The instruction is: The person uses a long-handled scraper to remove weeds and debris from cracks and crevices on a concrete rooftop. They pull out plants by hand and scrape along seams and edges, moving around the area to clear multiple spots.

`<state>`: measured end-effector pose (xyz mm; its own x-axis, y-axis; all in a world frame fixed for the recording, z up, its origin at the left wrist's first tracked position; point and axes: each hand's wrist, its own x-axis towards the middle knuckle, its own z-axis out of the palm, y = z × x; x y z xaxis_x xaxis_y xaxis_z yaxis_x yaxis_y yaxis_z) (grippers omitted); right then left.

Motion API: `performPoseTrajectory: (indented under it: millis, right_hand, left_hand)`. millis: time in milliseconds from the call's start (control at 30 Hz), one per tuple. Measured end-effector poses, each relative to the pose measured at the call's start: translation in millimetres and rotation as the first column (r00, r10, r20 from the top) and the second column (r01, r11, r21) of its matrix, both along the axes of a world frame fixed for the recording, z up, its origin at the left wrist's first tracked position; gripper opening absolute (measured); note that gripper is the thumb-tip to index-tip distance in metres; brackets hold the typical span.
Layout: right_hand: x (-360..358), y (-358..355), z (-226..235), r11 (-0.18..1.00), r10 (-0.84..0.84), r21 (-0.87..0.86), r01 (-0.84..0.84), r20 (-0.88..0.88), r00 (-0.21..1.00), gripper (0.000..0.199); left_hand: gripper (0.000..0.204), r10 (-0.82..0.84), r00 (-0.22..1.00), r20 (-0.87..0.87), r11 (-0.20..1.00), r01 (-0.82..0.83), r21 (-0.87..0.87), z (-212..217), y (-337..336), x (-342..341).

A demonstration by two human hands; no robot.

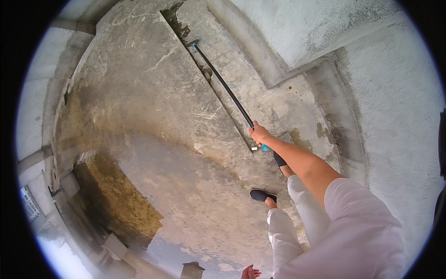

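My right hand is closed around the upper part of a long black pole. A teal grip end shows just below that hand. At the pole's far end, a small dark crosswise head with a teal joint rests at the narrow floor channel; whether it is a brush or a scraper I cannot tell. My left hand hangs at the bottom edge beside my leg, partly cut off. Its fingers look loosely bent and apart, with nothing seen in them.
The stained concrete floor has dark wet patches in the channel. A rough pale wall with a stepped corner stands on the right. A small white piece lies by the channel's near end, close to my dark shoes. Shallow water reflects light at lower left.
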<state>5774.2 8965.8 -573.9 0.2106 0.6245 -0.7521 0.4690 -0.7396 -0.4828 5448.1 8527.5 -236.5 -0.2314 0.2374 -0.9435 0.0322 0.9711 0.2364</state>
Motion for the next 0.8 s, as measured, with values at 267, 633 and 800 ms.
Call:
performPoseTrajectory:
  millis: [267, 633, 800]
  right_hand:
    - [21.5, 3.5, 46.2, 0.989, -0.144, 0.017, 0.149, -0.160, 0.977, 0.041]
    - [21.0, 123.8, 49.1, 0.999, 0.000, 0.048, 0.000, 0.003, 1.000, 0.036]
    - [37.4, 137.6, 30.4, 0.984, -0.159, -0.113, 0.134, -0.256, 0.953, 0.039]
  left_hand:
    - [0.034, 0.050, 0.999, -0.009, 0.991, -0.048, 0.123, 14.8, 62.6, 53.6]
    - [0.030, -0.079, 0.996, 0.031, 0.969, 0.069, 0.238, -23.8, 172.4, 71.4]
    - [0.036, -0.145, 0.989, 0.037, 0.973, 0.136, 0.185, -82.9, 303.8, 76.4]
